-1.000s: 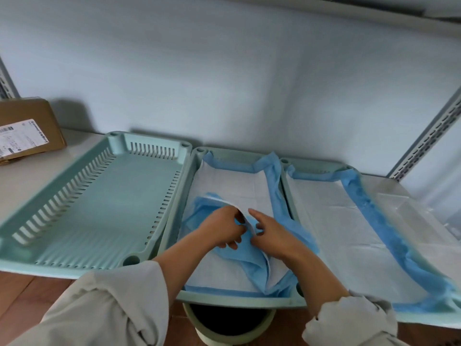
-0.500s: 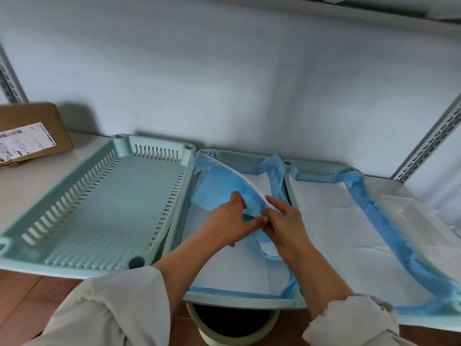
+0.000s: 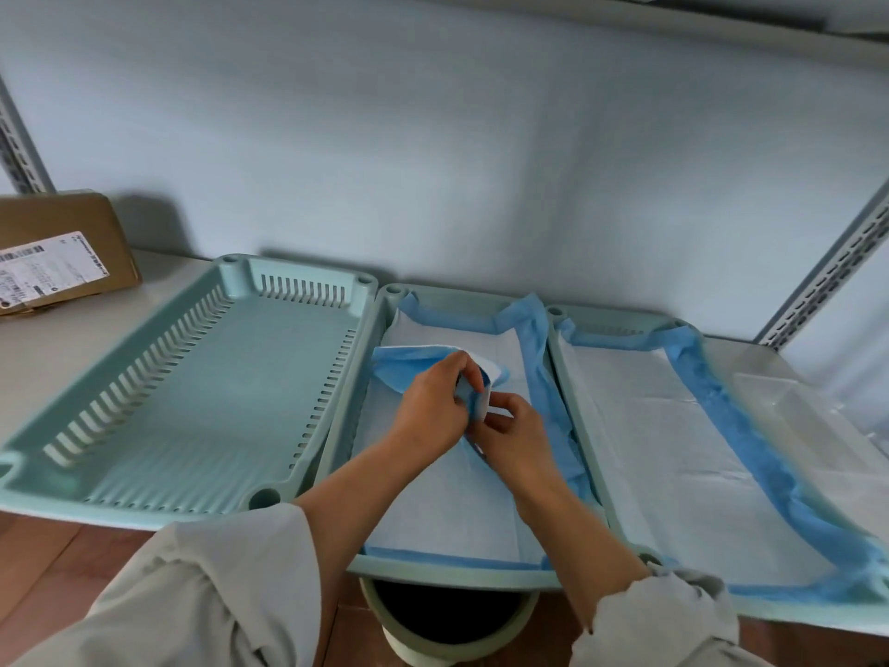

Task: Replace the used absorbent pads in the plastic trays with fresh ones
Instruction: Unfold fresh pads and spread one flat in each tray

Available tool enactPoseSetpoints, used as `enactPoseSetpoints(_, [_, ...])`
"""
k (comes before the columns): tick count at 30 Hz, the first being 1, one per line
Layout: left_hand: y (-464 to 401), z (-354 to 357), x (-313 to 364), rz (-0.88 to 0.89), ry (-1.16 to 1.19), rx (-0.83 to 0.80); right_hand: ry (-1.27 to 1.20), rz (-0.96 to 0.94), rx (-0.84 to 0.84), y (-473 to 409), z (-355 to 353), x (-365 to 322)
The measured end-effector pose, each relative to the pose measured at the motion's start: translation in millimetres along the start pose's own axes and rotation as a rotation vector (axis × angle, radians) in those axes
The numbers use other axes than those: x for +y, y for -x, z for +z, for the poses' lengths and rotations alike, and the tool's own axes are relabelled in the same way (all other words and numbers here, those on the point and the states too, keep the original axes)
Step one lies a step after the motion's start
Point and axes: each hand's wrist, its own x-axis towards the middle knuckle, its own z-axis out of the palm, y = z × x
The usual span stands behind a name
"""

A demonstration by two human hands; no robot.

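Observation:
Three pale green plastic trays stand side by side on a white shelf. The left tray (image 3: 202,402) holds no pad. In the middle tray (image 3: 447,572) lies a white pad with a blue backing (image 3: 442,498), partly folded over on itself. My left hand (image 3: 435,409) and my right hand (image 3: 517,433) both pinch the folded blue and white edge of this pad above the tray's middle. The right tray (image 3: 558,312) holds another white pad (image 3: 673,454) whose blue edge runs along its far and right sides.
A brown cardboard box (image 3: 62,252) with a white label sits on the shelf at the far left. A round green bin (image 3: 447,623) with a dark inside stands below the middle tray. A clear plastic tray (image 3: 798,426) lies at the far right, beside a slotted metal upright (image 3: 827,276).
The raised blue flap of the middle pad has come down and bunched smaller between my hands. Both hands stay together over the middle tray, the left one a little farther back.

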Motion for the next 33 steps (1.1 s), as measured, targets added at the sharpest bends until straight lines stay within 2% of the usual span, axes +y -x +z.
enactPoseSetpoints(3, [-2.5, -3.4, 1.4, 0.033, -0.065, 0.030, 0.094, -0.083, 0.046, -2.0, 0.7, -1.8])
enactPoseSetpoints(5, [-6.4, -13.9, 4.2, 0.105, -0.111, 0.046, -0.045, -0.105, 0.122, -6.7, -6.7, -8.8])
enactPoseSetpoints(7, [-13.3, -32.4, 3.4, 0.203, -0.253, 0.094, -0.271, -0.074, 0.239, -9.3, -23.2, -22.7])
enactPoseSetpoints(10, [-25.2, -58.8, -11.7, 0.149, -0.422, 0.171, -0.478, -0.015, 0.357, -12.7, -50.8, -34.0])
enactPoseSetpoints(12, [-27.6, -61.2, -27.2, 0.000, -0.544, 0.057, -0.465, 0.063, 0.377, -13.3, -57.4, -30.2])
enactPoseSetpoints(14, [-24.6, -51.4, -37.5, -0.122, -0.784, -0.125, -0.437, 0.140, 0.350, -14.6, -55.9, -22.3])
enactPoseSetpoints(17, [-19.3, -36.7, -39.0, -0.120, -0.947, -0.163, -0.333, 0.192, 0.163, -13.8, -49.4, -15.9])
enactPoseSetpoints(19, [-19.7, -29.8, -40.9, -0.115, -0.873, -0.193, -0.193, 0.196, 0.026, -12.1, -46.2, -13.0])
enactPoseSetpoints(21, [-20.4, -24.9, -46.3, -0.197, -0.744, -0.296, 0.048, 0.173, -0.041, -8.4, -43.1, -11.4])
enactPoseSetpoints(24, [-19.9, -20.7, -54.6, -0.337, -0.564, -0.403, 0.789, -0.027, 0.002, -2.0, -36.5, -8.2])
enactPoseSetpoints(26, [-19.9, -19.3, -57.5, -0.393, -0.496, -0.419, 1.084, -0.200, 0.018, 5.9, -27.4, -8.1])
enactPoseSetpoints(29, [-21.9, -17.2, -61.2, -0.444, -0.430, -0.374, 1.019, -0.280, -0.204, 14.8, -8.4, -4.2])
enactPoseSetpoints(31, [-23.3, -16.2, -62.7, -0.475, -0.365, -0.329, 0.848, -0.183, -0.361, 16.4, 3.3, 0.7])
enactPoseSetpoints(33, [-24.4, -15.2, -63.6, -0.544, -0.232, -0.291, 0.676, -0.055, -0.423, 13.4, 8.9, 4.8])
